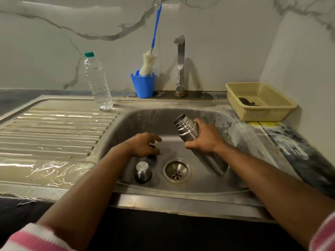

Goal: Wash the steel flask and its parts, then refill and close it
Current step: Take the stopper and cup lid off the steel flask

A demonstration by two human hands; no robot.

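My right hand (204,136) grips the steel flask (188,131) around its upper body, tilted over the sink basin (145,120) with its open threaded mouth pointing up and left. My left hand (145,144) hovers low in the basin with fingers loosely spread, just above a small dark stopper (152,157) that it partly hides. The steel cup lid (143,172) stands upside down on the basin floor, left of the drain (176,171).
A tap (180,66) rises behind the basin. A blue cup (143,84) holds a blue-handled bottle brush (149,64). A clear water bottle (97,82) stands on the wet drainboard (54,127). A yellow basket (259,101) sits at the right.
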